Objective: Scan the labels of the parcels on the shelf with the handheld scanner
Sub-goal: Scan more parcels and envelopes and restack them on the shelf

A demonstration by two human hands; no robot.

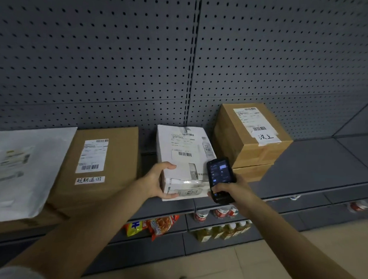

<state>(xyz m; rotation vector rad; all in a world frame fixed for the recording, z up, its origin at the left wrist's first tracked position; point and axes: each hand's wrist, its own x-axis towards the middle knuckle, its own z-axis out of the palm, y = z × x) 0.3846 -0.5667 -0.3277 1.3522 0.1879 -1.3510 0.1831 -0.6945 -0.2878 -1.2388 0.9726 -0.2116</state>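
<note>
Grey shelf (pixel 315 164), frame centre: left hand (pixel 156 181) grips white parcel (pixel 184 160); right hand (pixel 229 190) clasps scanner (pixel 219 178), label (pixel 184 146) just beyond its tip.

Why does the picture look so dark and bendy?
Head view: dim light leaves the grey pegboard murky; the wide lens curves its rows of holes; the white bag at the left edge is smeared, while the scanner screen glows.
</note>
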